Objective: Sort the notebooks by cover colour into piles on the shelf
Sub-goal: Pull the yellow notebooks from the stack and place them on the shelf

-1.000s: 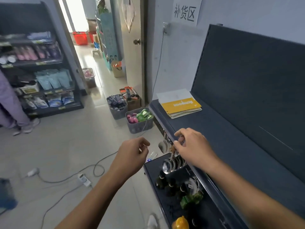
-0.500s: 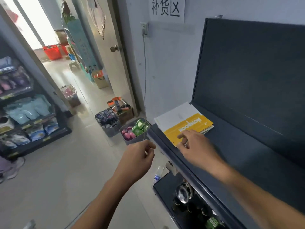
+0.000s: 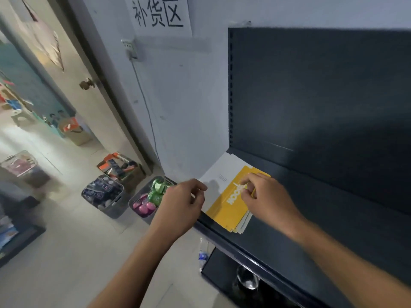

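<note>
Right hand [image 3: 266, 198]: your fingers [image 3: 251, 181] pinch the yellow notebook [image 3: 229, 211] cover.
Left hand [image 3: 182, 203]: loosely curled, holding nothing, beside shelf [image 3: 333, 223] edge.
Yellow notebook: tops the stack, shelf's left end.

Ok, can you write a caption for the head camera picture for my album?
Right hand pinches the yellow notebook on the dark shelf; left hand hovers beside it.

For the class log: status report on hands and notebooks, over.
Right hand pinching yellow notebook on shelf. Left hand loosely curled, empty. Nothing in the way.
</note>
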